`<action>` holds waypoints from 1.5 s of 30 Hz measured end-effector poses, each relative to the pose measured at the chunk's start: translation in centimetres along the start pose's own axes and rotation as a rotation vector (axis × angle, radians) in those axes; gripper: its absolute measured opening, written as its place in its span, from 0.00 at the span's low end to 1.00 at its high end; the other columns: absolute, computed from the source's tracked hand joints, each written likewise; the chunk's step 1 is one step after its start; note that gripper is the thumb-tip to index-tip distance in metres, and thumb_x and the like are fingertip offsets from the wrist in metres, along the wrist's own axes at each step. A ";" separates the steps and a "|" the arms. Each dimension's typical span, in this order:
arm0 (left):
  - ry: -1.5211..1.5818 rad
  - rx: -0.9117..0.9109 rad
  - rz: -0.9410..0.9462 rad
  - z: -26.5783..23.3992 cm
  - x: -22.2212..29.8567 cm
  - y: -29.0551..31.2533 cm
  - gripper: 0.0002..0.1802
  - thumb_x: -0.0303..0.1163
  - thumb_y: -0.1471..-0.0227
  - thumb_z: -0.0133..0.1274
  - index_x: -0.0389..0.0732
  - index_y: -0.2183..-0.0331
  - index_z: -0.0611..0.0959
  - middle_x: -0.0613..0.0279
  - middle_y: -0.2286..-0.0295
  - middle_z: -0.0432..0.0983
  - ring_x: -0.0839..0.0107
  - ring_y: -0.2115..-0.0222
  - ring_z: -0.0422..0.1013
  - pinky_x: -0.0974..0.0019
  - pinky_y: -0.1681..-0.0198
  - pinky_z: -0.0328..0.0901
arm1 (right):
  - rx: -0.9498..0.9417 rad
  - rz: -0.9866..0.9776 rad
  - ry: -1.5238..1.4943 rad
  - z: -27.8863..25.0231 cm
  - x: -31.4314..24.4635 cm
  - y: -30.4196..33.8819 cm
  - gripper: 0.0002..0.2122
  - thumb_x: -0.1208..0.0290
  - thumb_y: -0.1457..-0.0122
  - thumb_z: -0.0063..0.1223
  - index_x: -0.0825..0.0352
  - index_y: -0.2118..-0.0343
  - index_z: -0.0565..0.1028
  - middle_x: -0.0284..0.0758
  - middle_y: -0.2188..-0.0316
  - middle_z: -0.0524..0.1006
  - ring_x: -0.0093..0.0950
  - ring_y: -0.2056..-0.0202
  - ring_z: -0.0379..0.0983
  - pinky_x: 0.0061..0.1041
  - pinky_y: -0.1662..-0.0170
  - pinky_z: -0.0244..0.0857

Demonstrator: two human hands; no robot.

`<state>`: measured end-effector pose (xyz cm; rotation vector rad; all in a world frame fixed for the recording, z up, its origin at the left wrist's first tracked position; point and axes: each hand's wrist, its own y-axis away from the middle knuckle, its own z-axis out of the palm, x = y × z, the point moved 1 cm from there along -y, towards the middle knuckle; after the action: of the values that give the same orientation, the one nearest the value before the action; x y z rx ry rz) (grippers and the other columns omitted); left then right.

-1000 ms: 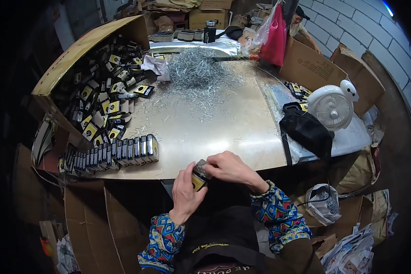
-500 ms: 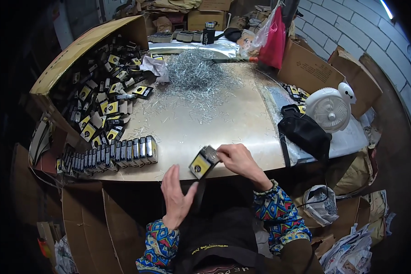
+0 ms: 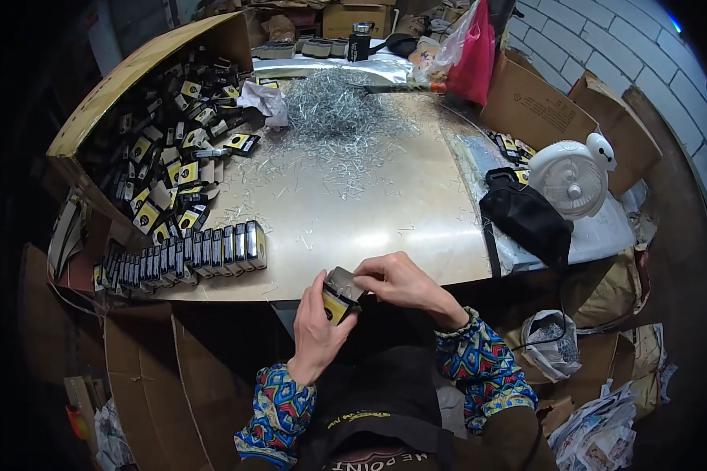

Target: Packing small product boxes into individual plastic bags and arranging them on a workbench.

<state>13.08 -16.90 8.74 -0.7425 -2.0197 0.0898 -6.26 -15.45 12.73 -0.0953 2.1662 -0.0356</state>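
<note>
My left hand (image 3: 320, 336) is wrapped round a small black-and-yellow cardboard box (image 3: 337, 309), just off the table's front edge. Its grey top flap stands up, and something pale shows in the open top. My right hand (image 3: 391, 280) pinches at that flap from the right with thumb and fingers. Beyond my hands, a heap of thin shiny metal pieces (image 3: 334, 110) lies on the metal-topped table (image 3: 361, 235), with loose ones scattered nearer. On the left a row of filled-looking boxes (image 3: 212, 253) stands upright along the front edge.
A large carton (image 3: 145, 67) on its side spills many small boxes (image 3: 182, 173) at the left. To the right are a black bag (image 3: 522, 210), a white fan (image 3: 571, 179) and an open carton (image 3: 538, 106). A pink plastic bag (image 3: 473, 59) hangs at the back.
The box has come nearer to me, into my left hand, which was open beside it. My right hand held it before and is now at its flap.
</note>
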 end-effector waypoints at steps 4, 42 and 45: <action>0.049 0.041 -0.081 0.3 0.1 0.1 0.40 0.29 0.60 0.65 0.37 0.47 0.63 0.46 0.58 0.70 0.48 0.60 0.73 0.55 0.59 0.69 | 0.083 -0.044 -0.144 0.6 -0.5 0.8 0.10 0.70 0.44 0.59 0.69 0.62 0.77 0.36 0.70 0.77 0.24 0.68 0.74 0.23 0.68 0.68; -0.017 0.107 0.038 0.8 -1.3 1.7 0.37 0.28 0.59 0.65 0.41 0.48 0.65 0.47 0.56 0.70 0.46 0.60 0.73 0.56 0.60 0.70 | 0.219 -0.016 -0.278 6.3 -0.1 4.0 0.15 0.72 0.46 0.61 0.70 0.56 0.77 0.45 0.51 0.74 0.35 0.55 0.76 0.26 0.55 0.72; -0.041 0.137 0.050 1.0 -1.1 1.6 0.36 0.27 0.59 0.65 0.40 0.49 0.65 0.47 0.57 0.70 0.46 0.61 0.73 0.56 0.61 0.71 | 0.336 -0.113 -0.092 6.9 0.1 4.2 0.15 0.73 0.46 0.61 0.70 0.55 0.76 0.45 0.50 0.74 0.31 0.55 0.76 0.26 0.56 0.72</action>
<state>13.42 -15.91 6.81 -0.7090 -2.0117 0.2717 -0.82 -11.24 8.54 -0.0255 2.0317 -0.4494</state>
